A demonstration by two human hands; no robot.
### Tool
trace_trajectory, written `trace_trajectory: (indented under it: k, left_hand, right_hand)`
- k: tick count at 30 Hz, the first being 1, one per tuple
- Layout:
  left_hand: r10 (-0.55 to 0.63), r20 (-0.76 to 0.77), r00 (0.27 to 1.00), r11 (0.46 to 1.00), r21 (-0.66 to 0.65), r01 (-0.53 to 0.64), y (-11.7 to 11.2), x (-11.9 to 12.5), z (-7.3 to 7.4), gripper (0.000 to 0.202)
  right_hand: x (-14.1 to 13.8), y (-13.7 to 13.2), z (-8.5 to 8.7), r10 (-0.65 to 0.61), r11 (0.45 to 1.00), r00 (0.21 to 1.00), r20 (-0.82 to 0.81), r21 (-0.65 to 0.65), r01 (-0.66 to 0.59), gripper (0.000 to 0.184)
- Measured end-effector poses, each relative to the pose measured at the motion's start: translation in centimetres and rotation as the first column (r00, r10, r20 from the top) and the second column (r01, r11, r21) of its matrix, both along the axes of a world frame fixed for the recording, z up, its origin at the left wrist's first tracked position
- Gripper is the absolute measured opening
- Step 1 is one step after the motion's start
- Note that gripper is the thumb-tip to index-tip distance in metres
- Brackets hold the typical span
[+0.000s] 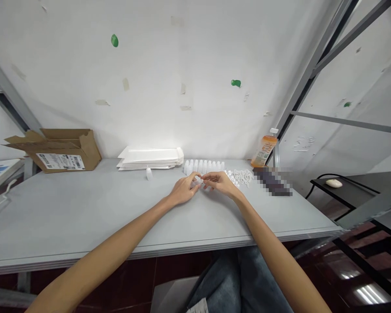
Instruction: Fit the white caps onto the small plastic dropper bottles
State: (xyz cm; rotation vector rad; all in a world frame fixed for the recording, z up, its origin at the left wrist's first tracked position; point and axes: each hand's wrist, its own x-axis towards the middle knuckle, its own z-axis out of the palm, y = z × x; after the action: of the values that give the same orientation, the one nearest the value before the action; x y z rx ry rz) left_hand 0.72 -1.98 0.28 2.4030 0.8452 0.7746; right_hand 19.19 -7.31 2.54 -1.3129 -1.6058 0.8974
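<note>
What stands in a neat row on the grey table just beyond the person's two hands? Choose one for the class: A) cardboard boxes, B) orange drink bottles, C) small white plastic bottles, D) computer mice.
C. Small white plastic bottles stand side by side on the grey table, just beyond the left hand and right hand.

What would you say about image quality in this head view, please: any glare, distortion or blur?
In the head view, the wide lens curves the table edge; glare whitens the wall above the packets; lights reflect on floor tiles; a pixelated patch hides an object.
</note>
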Motion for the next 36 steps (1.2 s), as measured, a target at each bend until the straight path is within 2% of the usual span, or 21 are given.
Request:
trace_trajectory:
  k: [7, 14, 24, 30, 36]
  left_hand:
    - [-0.021, 0.025, 0.999, 0.999, -0.031, 0.021, 0.01, -0.05, -0.1, 0.025]
    - [-0.043, 0.046, 0.998, 0.996, -0.079, 0.046, -0.02, 0.02, 0.0, 0.028]
    - [-0.057, 0.12, 0.991, 0.992, -0.104, 0.069, -0.18, 0.11, 0.1, 0.024]
    - [-0.082, 0.173, 0.981, 0.986, -0.128, 0.105, -0.27, 0.15, 0.04, 0.021]
    - [-0.091, 0.238, 0.967, 0.954, -0.259, 0.153, -0.33, 0.15, 0.08, 0.026]
  right_hand:
    - [-0.24, 0.07, -0.18, 0.05, 0.998, 0.998, -0.04, -0.035, -0.052, 0.033]
    - [-0.38, -0.14, 0.16, 0.011, 0.999, 0.997, -0.072, -0.038, -0.013, 0.043]
    - [-0.24, 0.09, -0.03, -0.007, 0.997, 0.997, -0.075, -0.074, 0.002, 0.018]
    - [-0.41, -0.22, 0.43, 0.0, 0.996, 0.997, -0.075, -0.089, -0.007, 0.02]
    - [-0.22, 0.01, 0.16, -0.002, 0.995, 0.997, -0.078, -0.097, -0.005, 0.02]
